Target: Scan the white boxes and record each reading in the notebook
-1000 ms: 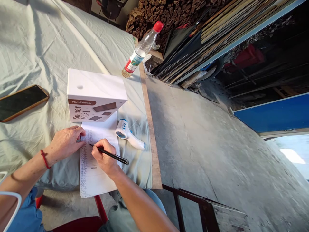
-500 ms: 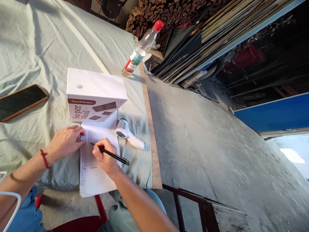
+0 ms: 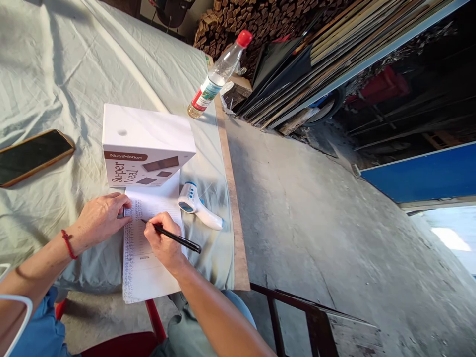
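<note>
My right hand (image 3: 166,243) is closed around a black pen (image 3: 178,239), its tip touching a printed sheet of paper (image 3: 148,285). Dense handwriting runs down the sheet's left side. At the left edge of the paper rests my left hand (image 3: 102,216), thumb and forefinger apart and pressing on it; its other fingers are curled and partly hidden. A white NutriMotion box (image 3: 148,131) stands over the paper's far end. To the right of the sheet lies a white and blue infrared thermometer (image 3: 201,208).
A phone (image 3: 35,156) lies left on the cloth-covered table (image 3: 44,74). A red-capped bottle (image 3: 213,84) stands near the table's right edge. Beyond are concrete floor (image 3: 297,213), stacked firewood (image 3: 238,20) and leaning boards (image 3: 316,64). A dark frame (image 3: 297,307) stands at lower right.
My right hand and the pen have shifted slightly to the right along the paper. My left hand stays where it was.
</note>
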The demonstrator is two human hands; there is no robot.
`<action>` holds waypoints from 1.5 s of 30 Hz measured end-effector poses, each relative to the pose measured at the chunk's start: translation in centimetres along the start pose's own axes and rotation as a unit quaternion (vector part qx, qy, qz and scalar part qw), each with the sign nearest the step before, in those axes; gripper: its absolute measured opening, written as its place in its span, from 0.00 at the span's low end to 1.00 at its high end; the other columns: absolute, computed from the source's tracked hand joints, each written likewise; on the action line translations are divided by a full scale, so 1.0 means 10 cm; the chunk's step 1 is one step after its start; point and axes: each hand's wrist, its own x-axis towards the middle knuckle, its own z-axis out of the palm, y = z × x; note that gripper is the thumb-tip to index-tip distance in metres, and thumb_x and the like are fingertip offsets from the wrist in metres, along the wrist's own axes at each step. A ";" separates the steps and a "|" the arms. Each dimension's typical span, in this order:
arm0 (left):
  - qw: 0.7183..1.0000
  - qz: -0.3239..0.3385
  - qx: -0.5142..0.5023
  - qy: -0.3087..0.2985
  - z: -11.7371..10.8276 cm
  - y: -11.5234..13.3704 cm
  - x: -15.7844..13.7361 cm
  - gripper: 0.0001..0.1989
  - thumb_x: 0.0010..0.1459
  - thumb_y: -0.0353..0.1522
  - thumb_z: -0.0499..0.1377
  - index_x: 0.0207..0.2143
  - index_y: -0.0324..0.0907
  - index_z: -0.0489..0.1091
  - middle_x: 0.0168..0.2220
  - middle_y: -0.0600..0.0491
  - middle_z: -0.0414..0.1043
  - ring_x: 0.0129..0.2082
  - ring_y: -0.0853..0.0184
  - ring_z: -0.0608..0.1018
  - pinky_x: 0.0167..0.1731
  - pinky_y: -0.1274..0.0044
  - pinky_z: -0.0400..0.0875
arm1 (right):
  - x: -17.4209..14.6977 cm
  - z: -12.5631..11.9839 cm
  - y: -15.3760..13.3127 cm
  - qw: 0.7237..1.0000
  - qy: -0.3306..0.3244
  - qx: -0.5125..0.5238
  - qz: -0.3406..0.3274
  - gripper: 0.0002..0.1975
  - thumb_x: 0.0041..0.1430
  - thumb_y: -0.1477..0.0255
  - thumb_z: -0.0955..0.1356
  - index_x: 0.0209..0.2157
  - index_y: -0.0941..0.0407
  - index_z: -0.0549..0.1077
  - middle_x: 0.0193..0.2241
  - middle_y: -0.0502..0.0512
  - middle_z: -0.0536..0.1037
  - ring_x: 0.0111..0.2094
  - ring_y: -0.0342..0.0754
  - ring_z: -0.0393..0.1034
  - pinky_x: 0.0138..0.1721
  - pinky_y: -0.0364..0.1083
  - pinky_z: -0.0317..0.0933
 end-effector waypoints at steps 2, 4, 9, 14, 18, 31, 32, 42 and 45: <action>1.000 0.003 -0.001 0.003 0.01 0.00 0.00 0.08 0.53 0.38 0.57 0.34 0.43 0.68 0.29 0.53 0.69 0.27 0.63 0.72 0.26 0.75 0.58 | 0.00 -0.01 -0.02 1.000 0.002 -0.006 -0.007 0.07 0.56 0.71 0.63 0.25 0.53 0.63 0.18 0.45 0.67 0.18 0.42 0.59 0.22 0.41 0.56; 1.000 0.004 0.000 0.008 0.02 0.00 0.00 0.08 0.53 0.37 0.57 0.33 0.43 0.68 0.29 0.54 0.69 0.27 0.64 0.72 0.25 0.75 0.58 | 0.02 -0.07 -0.05 0.999 0.015 -0.018 -0.029 0.06 0.57 0.73 0.63 0.26 0.53 0.64 0.19 0.45 0.67 0.19 0.42 0.60 0.23 0.41 0.57; 1.000 0.008 -0.004 -0.004 -0.03 -0.01 0.01 0.07 0.52 0.36 0.59 0.34 0.43 0.70 0.29 0.54 0.71 0.28 0.64 0.74 0.27 0.75 0.62 | 0.13 -0.51 -0.18 0.977 -0.030 -0.176 -0.117 0.08 0.56 0.80 0.63 0.33 0.54 0.70 0.27 0.51 0.73 0.28 0.45 0.68 0.32 0.43 0.62; 0.995 -0.079 0.049 0.042 -0.28 -0.23 0.00 0.08 0.55 0.39 0.58 0.29 0.45 0.69 0.27 0.53 0.71 0.28 0.61 0.74 0.28 0.72 0.62 | 0.15 -0.71 -0.21 0.905 -0.193 -0.368 -0.089 0.11 0.52 0.86 0.65 0.28 0.55 0.72 0.28 0.54 0.75 0.32 0.50 0.70 0.33 0.47 0.58; 0.986 -0.112 0.040 0.116 -0.47 -0.39 0.05 0.14 0.51 0.39 0.62 0.39 0.44 0.69 0.36 0.51 0.73 0.37 0.56 0.76 0.36 0.68 0.68 | 0.12 -0.63 -0.19 0.882 -0.263 -0.385 -0.063 0.11 0.54 0.85 0.67 0.26 0.55 0.71 0.27 0.54 0.74 0.31 0.50 0.71 0.32 0.47 0.57; 0.961 0.015 -0.254 0.110 -0.40 -0.32 0.32 0.26 0.53 0.41 0.61 0.53 0.43 0.61 0.51 0.49 0.74 0.47 0.55 0.78 0.45 0.68 0.78 | 0.63 -1.18 0.29 0.897 -0.183 -0.376 0.141 0.14 0.48 0.76 0.75 0.40 0.55 0.77 0.37 0.57 0.77 0.37 0.53 0.74 0.35 0.45 0.60; 0.958 0.021 -0.258 0.120 -0.40 -0.33 0.33 0.28 0.53 0.43 0.63 0.52 0.43 0.62 0.51 0.48 0.74 0.47 0.54 0.79 0.45 0.68 0.78 | 0.65 -1.18 0.30 0.906 -0.187 -0.347 0.155 0.13 0.49 0.77 0.74 0.39 0.55 0.77 0.36 0.55 0.78 0.36 0.52 0.73 0.34 0.45 0.60; 0.944 -0.003 -0.274 0.185 -0.40 -0.21 0.25 0.29 0.62 0.56 0.55 0.53 0.44 0.70 0.45 0.47 0.77 0.43 0.54 0.78 0.38 0.69 0.76 | 0.65 -0.69 -0.25 0.948 -0.129 0.251 0.147 0.13 0.50 0.60 0.69 0.32 0.56 0.74 0.23 0.50 0.72 0.24 0.44 0.64 0.26 0.43 0.59; 0.952 -0.004 -0.239 0.190 -0.41 -0.23 0.25 0.29 0.63 0.57 0.52 0.50 0.45 0.72 0.38 0.50 0.77 0.39 0.55 0.78 0.38 0.69 0.75 | 0.61 -0.35 -0.32 0.932 -0.115 0.300 0.166 0.14 0.52 0.58 0.69 0.28 0.55 0.71 0.21 0.48 0.69 0.22 0.43 0.62 0.23 0.42 0.58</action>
